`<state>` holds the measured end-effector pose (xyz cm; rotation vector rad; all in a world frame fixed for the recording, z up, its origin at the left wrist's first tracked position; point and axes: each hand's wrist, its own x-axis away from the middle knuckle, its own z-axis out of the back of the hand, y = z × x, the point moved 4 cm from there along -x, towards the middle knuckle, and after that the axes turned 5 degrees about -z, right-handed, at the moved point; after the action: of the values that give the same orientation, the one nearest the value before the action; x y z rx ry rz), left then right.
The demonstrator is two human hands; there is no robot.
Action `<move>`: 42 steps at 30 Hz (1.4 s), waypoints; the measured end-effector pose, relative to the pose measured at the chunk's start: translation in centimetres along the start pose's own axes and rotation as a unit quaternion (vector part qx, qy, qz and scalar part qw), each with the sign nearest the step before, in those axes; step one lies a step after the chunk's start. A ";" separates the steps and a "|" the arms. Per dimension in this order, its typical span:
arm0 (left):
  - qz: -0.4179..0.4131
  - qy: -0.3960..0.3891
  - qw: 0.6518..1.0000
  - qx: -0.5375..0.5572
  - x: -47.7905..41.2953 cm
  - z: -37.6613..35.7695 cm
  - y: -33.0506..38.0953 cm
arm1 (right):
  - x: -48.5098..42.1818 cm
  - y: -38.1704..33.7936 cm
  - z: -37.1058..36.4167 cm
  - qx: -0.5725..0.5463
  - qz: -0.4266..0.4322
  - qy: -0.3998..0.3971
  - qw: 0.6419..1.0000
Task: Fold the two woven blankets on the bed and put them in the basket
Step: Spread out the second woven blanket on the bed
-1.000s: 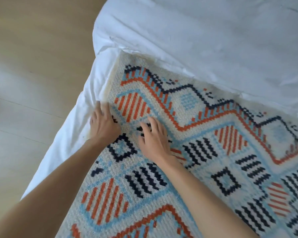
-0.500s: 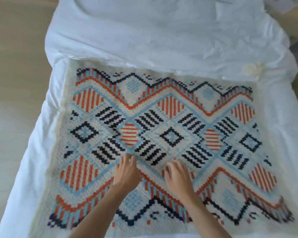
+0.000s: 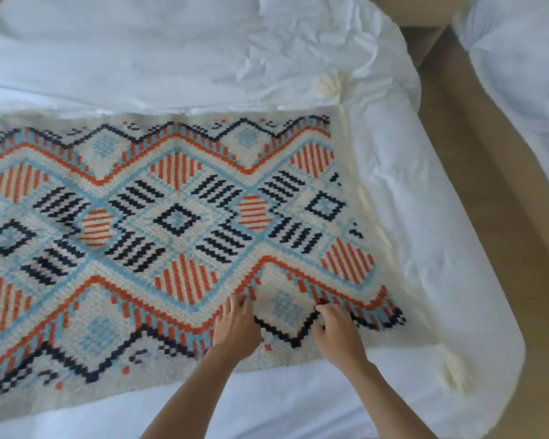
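One woven blanket (image 3: 178, 217), cream with orange, light blue and navy diamond patterns, lies spread flat across the white bed (image 3: 425, 248). Both hands rest on its near right part, close to the near edge. My left hand (image 3: 236, 327) lies palm down with fingers pointing away. My right hand (image 3: 338, 331) lies palm down a little to the right, its fingertips slightly bent on the navy zigzag. Neither hand grips the fabric. A second blanket and a basket are not in view.
A rumpled white duvet (image 3: 203, 49) lies beyond the blanket's far edge. Cream tassels (image 3: 330, 85) lie at the blanket's right corners. Tan floor (image 3: 488, 217) runs along the bed's right side, with another white bed (image 3: 526, 58) at the far right.
My hands have slid from the blanket's far left corner along to its near right part, stroking it flat. The view swung right with them.
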<state>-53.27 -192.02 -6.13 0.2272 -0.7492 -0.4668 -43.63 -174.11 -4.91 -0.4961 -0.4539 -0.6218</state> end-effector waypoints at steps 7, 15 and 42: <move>-0.035 -0.003 0.999 -0.023 -3.5 -4.6 14.0 | -0.9 12.6 4.3 0.008 -0.039 0.029 0.999; -0.045 0.000 0.998 -0.044 -5.9 -6.4 21.7 | -2.0 20.9 7.4 -0.015 -0.130 0.077 0.988; -0.067 0.108 0.981 0.145 -8.3 1.0 25.1 | 2.2 9.5 5.0 -0.199 0.047 0.090 0.975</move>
<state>-51.09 -166.06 -1.35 0.5947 -0.5880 -0.4504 -37.18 -165.59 -2.59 -0.8287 -0.1291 -0.6633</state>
